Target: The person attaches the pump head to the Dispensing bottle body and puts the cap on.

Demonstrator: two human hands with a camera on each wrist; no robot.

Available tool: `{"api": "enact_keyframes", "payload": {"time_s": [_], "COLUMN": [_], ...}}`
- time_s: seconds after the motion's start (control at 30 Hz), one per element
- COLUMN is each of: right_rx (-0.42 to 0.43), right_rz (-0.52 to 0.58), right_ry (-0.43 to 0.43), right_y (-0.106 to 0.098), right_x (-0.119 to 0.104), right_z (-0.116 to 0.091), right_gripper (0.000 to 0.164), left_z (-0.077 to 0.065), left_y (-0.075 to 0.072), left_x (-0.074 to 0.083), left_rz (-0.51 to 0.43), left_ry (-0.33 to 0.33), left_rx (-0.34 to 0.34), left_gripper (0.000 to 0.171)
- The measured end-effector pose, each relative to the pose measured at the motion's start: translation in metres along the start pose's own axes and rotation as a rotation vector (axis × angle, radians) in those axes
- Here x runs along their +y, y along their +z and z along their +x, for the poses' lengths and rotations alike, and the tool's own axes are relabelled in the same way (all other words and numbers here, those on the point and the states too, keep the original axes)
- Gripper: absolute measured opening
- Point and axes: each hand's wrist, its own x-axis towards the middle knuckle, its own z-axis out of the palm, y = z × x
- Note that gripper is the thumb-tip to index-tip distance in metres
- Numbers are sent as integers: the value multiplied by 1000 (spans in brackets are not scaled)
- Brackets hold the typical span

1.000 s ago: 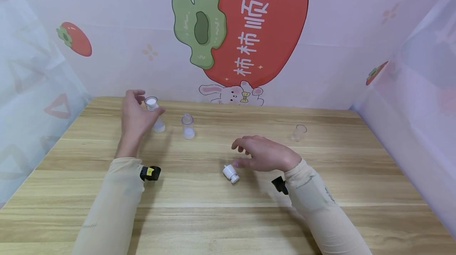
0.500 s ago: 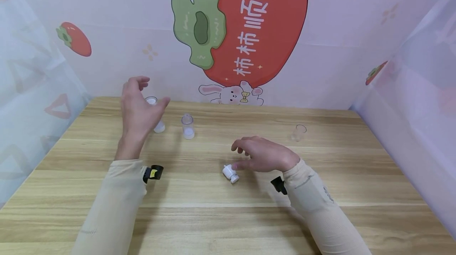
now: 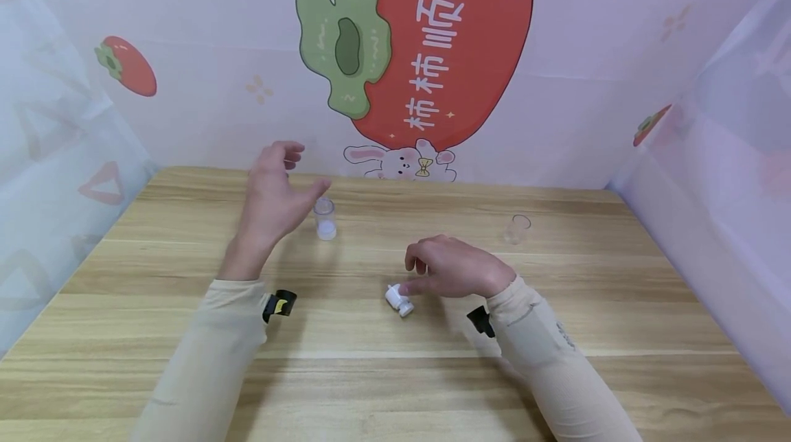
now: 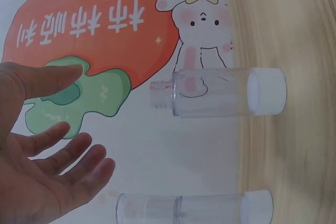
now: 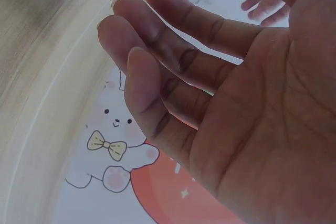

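Observation:
My left hand [image 3: 274, 202] hovers over the table's far left part, thumb and fingers spread, holding nothing. Just right of it stands a clear bottle [image 3: 325, 222] with a white base, upright. The left wrist view shows this bottle's bare threaded neck [image 4: 161, 94], apart from the fingers. A second clear bottle [image 4: 210, 209] stands at that view's bottom edge; in the head view my left hand hides it. My right hand [image 3: 457, 267], fingers loosely bent and without a grip, hangs over a white pump head [image 3: 397, 300] lying on its side. The thumb overlaps it; contact cannot be told.
A clear cap or small cup [image 3: 518, 229] stands at the back right of the wooden table [image 3: 383, 387]. Behind the table rises a printed cloth wall [image 3: 568, 119], and cloth sides close it in left and right.
My left hand has left the leftmost bottle, rising and then moving right toward the other bottle. My right hand has barely shifted above the pump head.

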Motion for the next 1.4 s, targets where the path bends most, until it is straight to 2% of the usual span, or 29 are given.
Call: {"api": "enact_keyframes", "payload": {"time_s": [0.17, 0.3, 0.53, 0.8, 1.2, 1.4], "right_rx": [-14, -18, -26, -40, -52, -52], "right_rz": [-2, -2, 4, 11, 8, -2], "right_ry": [9, 6, -4, -24, -2, -6], "right_y": [1, 2, 2, 3, 3, 4], "right_x": [-1, -1, -1, -2, -4, -4], "right_z": [1, 2, 2, 1, 2, 3], "right_gripper": [26, 22, 20, 21, 24, 25], "left_z": [-1, -2, 0, 2, 2, 1], "left_y": [3, 5, 9, 9, 17, 21], "left_x": [0, -1, -7, -17, -33, -37], "left_rz": [30, 63, 73, 70, 116, 145], "left_ry": [-42, -53, -76, -148, -181, -204], "left_rx": [-129, -189, -237, -346, -433, -446], "left_gripper": [63, 66, 64, 66, 59, 58]}}
